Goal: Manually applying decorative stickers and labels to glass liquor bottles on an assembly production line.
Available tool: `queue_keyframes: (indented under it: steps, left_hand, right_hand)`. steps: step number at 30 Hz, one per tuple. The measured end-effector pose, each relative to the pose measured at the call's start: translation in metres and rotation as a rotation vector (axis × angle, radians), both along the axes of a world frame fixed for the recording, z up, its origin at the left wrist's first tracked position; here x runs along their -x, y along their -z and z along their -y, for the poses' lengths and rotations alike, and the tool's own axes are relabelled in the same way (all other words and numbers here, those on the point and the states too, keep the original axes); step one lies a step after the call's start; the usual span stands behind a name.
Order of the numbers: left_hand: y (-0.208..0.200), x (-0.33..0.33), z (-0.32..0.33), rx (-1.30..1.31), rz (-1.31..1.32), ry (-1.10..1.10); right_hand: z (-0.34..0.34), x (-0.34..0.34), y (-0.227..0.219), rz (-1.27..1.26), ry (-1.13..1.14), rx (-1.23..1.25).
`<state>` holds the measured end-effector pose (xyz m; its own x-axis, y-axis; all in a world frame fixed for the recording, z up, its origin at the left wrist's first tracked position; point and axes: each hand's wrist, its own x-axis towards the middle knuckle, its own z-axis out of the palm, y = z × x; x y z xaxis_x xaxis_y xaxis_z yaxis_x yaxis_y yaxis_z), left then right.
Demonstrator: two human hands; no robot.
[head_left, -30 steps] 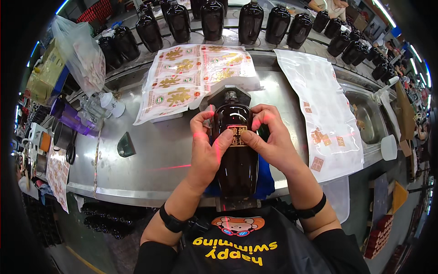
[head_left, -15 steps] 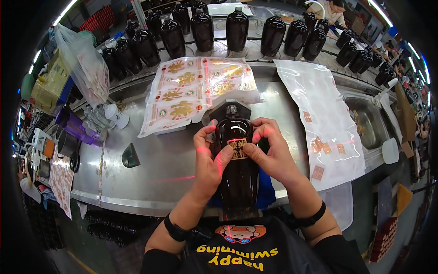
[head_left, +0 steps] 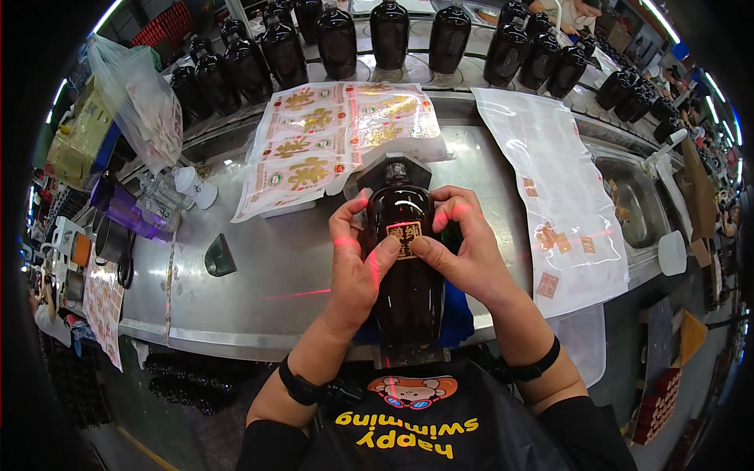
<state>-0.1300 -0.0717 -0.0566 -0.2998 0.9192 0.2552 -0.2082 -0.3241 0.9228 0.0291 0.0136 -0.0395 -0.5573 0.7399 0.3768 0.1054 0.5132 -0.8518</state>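
A glossy dark brown bottle (head_left: pixel 408 302) lies in front of me, its neck pointing away, in a dark angular support (head_left: pixel 428 174). On its upper face is a small square label (head_left: pixel 404 230) with gold characters in a gold frame. My left hand (head_left: pixel 353 255) curls around the bottle's left side, thumb pressed on the label's lower left. From the right, my right hand (head_left: pixel 467 251) holds the opposite side, its thumb on the label's lower right. The thumbs nearly meet and cover part of the label. Thin red light lines cross both hands and the bottle.
Dark bottles (head_left: pixel 390 35) line the curved conveyor behind the metal table (head_left: pixel 275 310). A printed label sheet (head_left: pixel 302 149) lies at the far left, a white backing sheet (head_left: pixel 585 271) with small gold labels at right, beside a sink (head_left: pixel 628 196). Near a white cup (head_left: pixel 195 187) hangs a plastic bag (head_left: pixel 137 102).
My thumbs have come closer together over the label's lower part. Bottles on the conveyor have moved right. The whole view has shifted slightly.
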Motion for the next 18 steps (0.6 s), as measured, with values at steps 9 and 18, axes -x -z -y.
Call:
queue_keyframes:
  steps: [9,18]
  left_hand:
    - [0.0032,0.0013,-0.0004,0.004,0.004,0.005]
    - [0.0032,0.0001,-0.0015,-0.003,0.006,0.002]
  right_hand:
    - [0.0002,-0.0018,0.0005,-0.010,-0.013,0.016]
    - [-0.0015,-0.0020,0.0005,0.003,-0.024,-0.046]
